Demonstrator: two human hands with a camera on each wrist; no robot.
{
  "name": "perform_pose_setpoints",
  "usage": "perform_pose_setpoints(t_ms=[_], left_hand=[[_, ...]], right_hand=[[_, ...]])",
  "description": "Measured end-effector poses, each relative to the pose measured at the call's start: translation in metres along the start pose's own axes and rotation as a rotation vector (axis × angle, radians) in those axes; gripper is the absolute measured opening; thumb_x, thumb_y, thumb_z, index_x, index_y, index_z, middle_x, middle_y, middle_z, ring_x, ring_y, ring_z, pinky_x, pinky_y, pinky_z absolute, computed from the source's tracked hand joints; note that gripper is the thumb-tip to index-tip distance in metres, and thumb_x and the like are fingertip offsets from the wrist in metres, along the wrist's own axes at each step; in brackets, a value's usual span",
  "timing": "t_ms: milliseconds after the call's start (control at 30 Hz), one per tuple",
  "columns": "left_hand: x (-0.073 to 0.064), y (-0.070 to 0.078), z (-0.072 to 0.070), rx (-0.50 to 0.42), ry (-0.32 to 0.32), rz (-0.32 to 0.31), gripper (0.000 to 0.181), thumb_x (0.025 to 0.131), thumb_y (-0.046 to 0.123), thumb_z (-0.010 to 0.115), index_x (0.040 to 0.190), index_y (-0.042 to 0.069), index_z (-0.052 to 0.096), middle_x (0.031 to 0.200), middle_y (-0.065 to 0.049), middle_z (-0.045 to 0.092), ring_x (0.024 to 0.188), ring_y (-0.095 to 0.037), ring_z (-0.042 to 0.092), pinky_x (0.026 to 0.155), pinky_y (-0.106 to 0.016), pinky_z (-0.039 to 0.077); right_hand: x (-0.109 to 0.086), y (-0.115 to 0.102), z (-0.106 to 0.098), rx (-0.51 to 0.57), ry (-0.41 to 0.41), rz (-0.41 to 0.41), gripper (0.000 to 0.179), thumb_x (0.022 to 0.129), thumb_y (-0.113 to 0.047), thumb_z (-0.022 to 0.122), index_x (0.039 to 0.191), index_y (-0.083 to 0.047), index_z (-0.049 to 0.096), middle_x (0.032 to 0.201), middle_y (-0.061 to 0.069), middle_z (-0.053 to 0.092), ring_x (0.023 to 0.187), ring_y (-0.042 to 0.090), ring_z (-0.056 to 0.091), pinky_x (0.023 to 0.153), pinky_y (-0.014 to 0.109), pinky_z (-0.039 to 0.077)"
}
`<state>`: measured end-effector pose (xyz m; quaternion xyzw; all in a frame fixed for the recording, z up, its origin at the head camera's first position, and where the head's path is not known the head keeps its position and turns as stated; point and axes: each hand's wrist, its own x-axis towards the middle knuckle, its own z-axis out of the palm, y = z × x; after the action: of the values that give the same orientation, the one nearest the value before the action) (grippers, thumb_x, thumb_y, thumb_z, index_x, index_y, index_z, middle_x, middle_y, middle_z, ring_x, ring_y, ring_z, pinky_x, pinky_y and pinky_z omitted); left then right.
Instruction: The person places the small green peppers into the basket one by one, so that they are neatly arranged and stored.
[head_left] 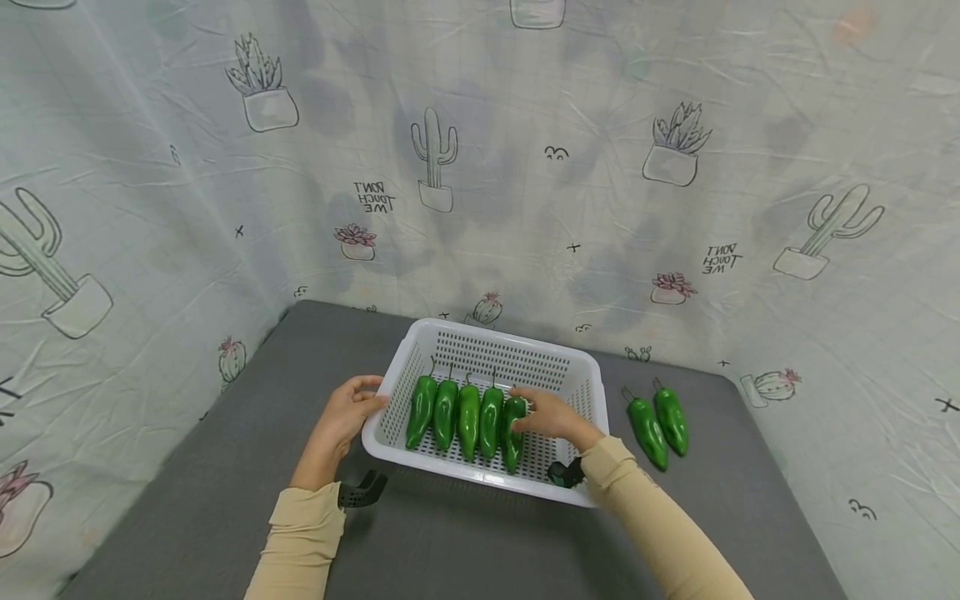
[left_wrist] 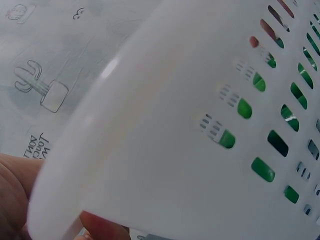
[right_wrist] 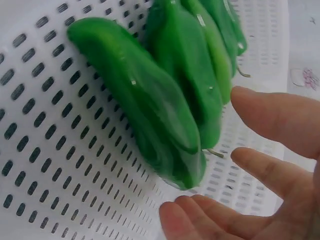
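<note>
A white perforated plastic basket (head_left: 502, 354) sits on the grey table, tilted a little in the head view. Several glossy green peppers (head_left: 468, 421) lie side by side in it, stems toward the back wall. At the basket's left end, my left hand (head_left: 345, 417) grips the rim, its fingers on both sides of the edge (left_wrist: 55, 200). My right hand (head_left: 555, 415) reaches inside, over the rightmost pepper (head_left: 513, 450). In the right wrist view, that pepper (right_wrist: 145, 105) lies just beyond the spread fingertips (right_wrist: 242, 155), with nothing held.
To the right of the basket, two more green peppers (head_left: 648, 433) lie on the table (head_left: 450, 533), close together with stems pointing away. Behind the table hangs a pale curtain (head_left: 510, 150) printed with cacti. Dark wrist-camera mounts (head_left: 363, 489) sit on both wrists.
</note>
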<state>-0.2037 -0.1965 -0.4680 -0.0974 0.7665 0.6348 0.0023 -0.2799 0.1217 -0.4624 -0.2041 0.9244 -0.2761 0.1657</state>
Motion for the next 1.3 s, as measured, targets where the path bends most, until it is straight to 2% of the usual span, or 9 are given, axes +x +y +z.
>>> perform_pose_setpoints(t_ms=[100,300,467,733,867,1067,1167,1300], left_hand=[[0.000,0.000,0.000,0.001,-0.002,0.000,0.044,0.094,0.008,0.056,0.134,-0.002,0.043,0.112,-0.027,0.060,0.093,-0.027,0.064,0.073,-0.039,0.052],[0.000,0.001,-0.001,-0.001,-0.006,-0.001,0.044,0.094,0.008,0.056,0.134,-0.002,0.043,0.113,-0.027,0.060,0.092,-0.027,0.064,0.072,-0.038,0.052],[0.000,0.002,-0.001,0.000,-0.006,-0.013,0.045,0.094,0.010,0.057,0.135,-0.001,0.042,0.114,-0.027,0.059,0.094,-0.029,0.064,0.072,-0.039,0.052],[-0.001,0.003,0.000,-0.005,-0.010,-0.016,0.045,0.094,0.010,0.057,0.135,-0.001,0.042,0.115,-0.028,0.059,0.097,-0.032,0.064,0.073,-0.040,0.052],[-0.001,0.002,0.000,-0.007,-0.008,-0.014,0.045,0.094,0.009,0.057,0.135,-0.001,0.043,0.114,-0.028,0.059,0.096,-0.031,0.064,0.072,-0.040,0.052],[-0.001,0.002,0.000,-0.003,-0.012,-0.019,0.045,0.095,0.011,0.057,0.136,0.000,0.042,0.115,-0.027,0.058,0.098,-0.032,0.063,0.073,-0.040,0.052],[-0.001,0.002,0.000,0.000,-0.014,-0.020,0.045,0.095,0.010,0.056,0.136,0.000,0.042,0.116,-0.028,0.058,0.099,-0.034,0.063,0.074,-0.040,0.052],[-0.001,0.003,0.000,0.005,-0.012,-0.022,0.045,0.095,0.011,0.056,0.136,0.000,0.042,0.116,-0.027,0.058,0.099,-0.033,0.063,0.073,-0.039,0.052]], right_hand=[[-0.003,-0.001,-0.006,0.057,0.018,-0.003,0.059,0.084,-0.015,0.070,0.138,-0.008,0.048,0.141,0.019,0.047,0.121,0.044,0.049,0.093,0.054,0.044],[-0.011,0.000,-0.025,0.169,0.058,-0.065,0.059,0.089,-0.014,0.064,0.141,0.001,0.040,0.141,0.026,0.043,0.125,0.045,0.044,0.096,0.053,0.042],[-0.017,0.002,-0.043,0.241,0.100,-0.092,0.059,0.093,-0.020,0.061,0.143,-0.002,0.037,0.141,0.025,0.043,0.128,0.041,0.043,0.097,0.051,0.042],[-0.025,0.013,-0.067,0.346,0.239,-0.119,0.055,0.094,-0.021,0.060,0.142,-0.005,0.039,0.139,0.022,0.046,0.128,0.038,0.044,0.098,0.050,0.042],[-0.030,0.021,-0.076,0.372,0.310,-0.149,0.052,0.095,-0.019,0.058,0.141,-0.001,0.040,0.137,0.024,0.047,0.126,0.039,0.045,0.101,0.051,0.039],[-0.042,0.032,-0.088,0.383,0.395,-0.130,0.050,0.096,-0.020,0.058,0.140,-0.002,0.042,0.135,0.024,0.049,0.124,0.037,0.048,0.099,0.052,0.040],[-0.048,0.041,-0.090,0.383,0.435,-0.113,0.050,0.096,-0.023,0.058,0.139,-0.004,0.044,0.136,0.022,0.050,0.122,0.035,0.050,0.098,0.047,0.042],[-0.054,0.058,-0.090,0.358,0.486,-0.086,0.049,0.096,-0.026,0.057,0.138,-0.004,0.045,0.135,0.020,0.051,0.119,0.030,0.051,0.091,0.025,0.046]])
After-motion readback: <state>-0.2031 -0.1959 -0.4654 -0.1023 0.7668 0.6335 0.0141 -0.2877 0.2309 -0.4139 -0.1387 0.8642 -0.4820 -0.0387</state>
